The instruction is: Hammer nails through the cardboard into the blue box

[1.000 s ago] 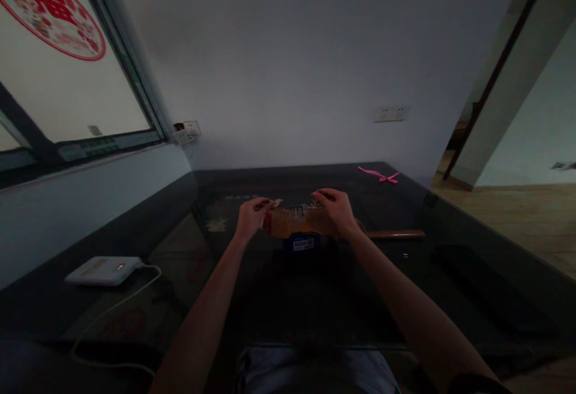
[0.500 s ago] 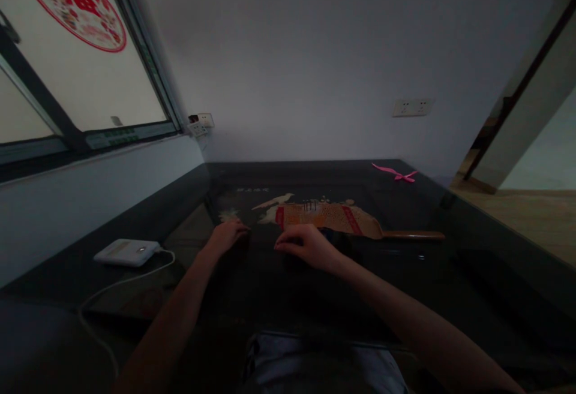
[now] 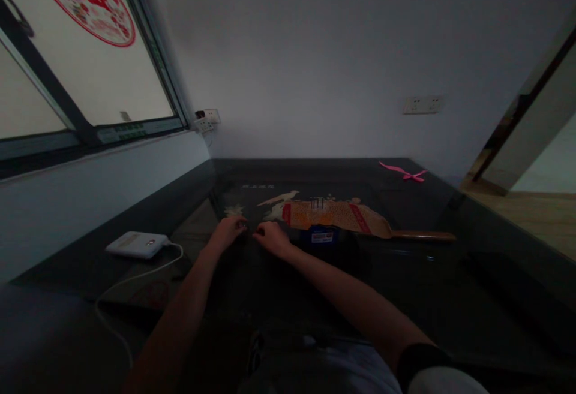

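My left hand is held low over the dark tabletop, its fingers curled together. Something small and shiny may be at its fingertips, too dark and small to name. Just to the right, my right hand has its thumb and fingers pinched, tips pointing toward the left hand with a narrow gap between them. Whatever the pinch may hold is hidden. Right of this hand sits a small dark-blue box with a pale label. Behind it lies a flat tan fan-like thing with red bands and a brown handle.
A white power bank with a white cable lies on the left. A pink ribbon lies at the back right. A dark flat object is on the right. Window, wall and sockets border the table.
My right hand has moved left, closer to my left hand, uncovering the blue box. The left hand stays nearly in place. The whole view has shifted slightly.
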A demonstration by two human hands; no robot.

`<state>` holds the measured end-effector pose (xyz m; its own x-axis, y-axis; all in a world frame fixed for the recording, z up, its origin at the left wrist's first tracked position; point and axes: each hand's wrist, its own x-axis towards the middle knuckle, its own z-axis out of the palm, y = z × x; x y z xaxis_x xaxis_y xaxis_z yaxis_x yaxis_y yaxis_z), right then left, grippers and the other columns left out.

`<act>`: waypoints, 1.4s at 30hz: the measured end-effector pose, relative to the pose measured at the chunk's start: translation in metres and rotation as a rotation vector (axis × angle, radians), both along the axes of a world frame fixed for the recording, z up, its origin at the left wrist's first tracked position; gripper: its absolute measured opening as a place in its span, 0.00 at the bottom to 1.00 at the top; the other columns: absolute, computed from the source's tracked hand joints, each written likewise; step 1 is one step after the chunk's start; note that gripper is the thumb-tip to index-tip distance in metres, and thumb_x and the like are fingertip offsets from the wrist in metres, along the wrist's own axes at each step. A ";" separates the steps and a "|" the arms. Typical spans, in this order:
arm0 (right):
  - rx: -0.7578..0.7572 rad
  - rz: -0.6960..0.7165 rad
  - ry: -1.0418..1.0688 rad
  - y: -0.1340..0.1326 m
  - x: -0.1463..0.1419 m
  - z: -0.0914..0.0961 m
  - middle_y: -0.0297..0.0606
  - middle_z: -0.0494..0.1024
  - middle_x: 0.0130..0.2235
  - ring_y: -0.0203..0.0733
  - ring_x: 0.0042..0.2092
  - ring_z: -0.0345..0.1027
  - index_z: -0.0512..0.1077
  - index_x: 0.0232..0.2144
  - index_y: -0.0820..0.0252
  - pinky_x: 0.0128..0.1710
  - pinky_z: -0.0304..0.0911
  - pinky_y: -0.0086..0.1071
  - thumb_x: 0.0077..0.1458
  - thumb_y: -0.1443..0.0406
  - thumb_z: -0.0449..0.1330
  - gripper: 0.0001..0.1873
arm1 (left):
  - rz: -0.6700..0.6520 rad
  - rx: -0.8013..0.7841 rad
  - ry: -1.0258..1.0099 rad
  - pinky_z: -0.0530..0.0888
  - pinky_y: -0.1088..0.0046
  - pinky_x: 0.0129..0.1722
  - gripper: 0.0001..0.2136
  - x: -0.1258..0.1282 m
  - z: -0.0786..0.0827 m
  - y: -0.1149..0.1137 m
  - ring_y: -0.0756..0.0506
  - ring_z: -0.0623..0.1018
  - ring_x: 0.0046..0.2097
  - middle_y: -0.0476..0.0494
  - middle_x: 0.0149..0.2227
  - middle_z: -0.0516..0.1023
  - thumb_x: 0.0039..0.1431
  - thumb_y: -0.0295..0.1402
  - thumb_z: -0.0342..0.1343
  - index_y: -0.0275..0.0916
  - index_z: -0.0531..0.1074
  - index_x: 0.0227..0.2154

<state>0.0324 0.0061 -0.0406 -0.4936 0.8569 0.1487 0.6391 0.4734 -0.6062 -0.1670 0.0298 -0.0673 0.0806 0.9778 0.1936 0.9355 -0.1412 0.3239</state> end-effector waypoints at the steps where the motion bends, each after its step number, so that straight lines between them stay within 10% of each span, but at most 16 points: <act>1: -0.006 -0.021 -0.002 0.004 -0.006 0.000 0.42 0.79 0.37 0.41 0.38 0.71 0.75 0.35 0.61 0.32 0.58 0.27 0.53 0.64 0.57 0.10 | 0.005 0.002 -0.007 0.68 0.74 0.35 0.14 0.001 0.000 0.000 0.47 0.75 0.34 0.45 0.31 0.77 0.51 0.31 0.56 0.38 0.73 0.42; 26: 0.015 -0.125 -0.087 0.047 -0.035 -0.018 0.38 0.79 0.36 0.41 0.38 0.71 0.77 0.34 0.56 0.35 0.61 0.29 0.51 0.65 0.58 0.08 | 0.002 0.027 -0.028 0.70 0.70 0.41 0.11 0.000 -0.006 0.003 0.45 0.76 0.39 0.41 0.37 0.77 0.53 0.31 0.53 0.36 0.75 0.39; 42: 0.256 0.259 0.016 -0.035 0.040 0.008 0.39 0.72 0.40 0.39 0.44 0.65 0.75 0.36 0.58 0.43 0.59 0.30 0.54 0.68 0.56 0.09 | -0.050 0.083 -0.052 0.69 0.69 0.43 0.10 0.002 -0.009 0.001 0.45 0.74 0.41 0.41 0.39 0.74 0.55 0.31 0.52 0.37 0.74 0.39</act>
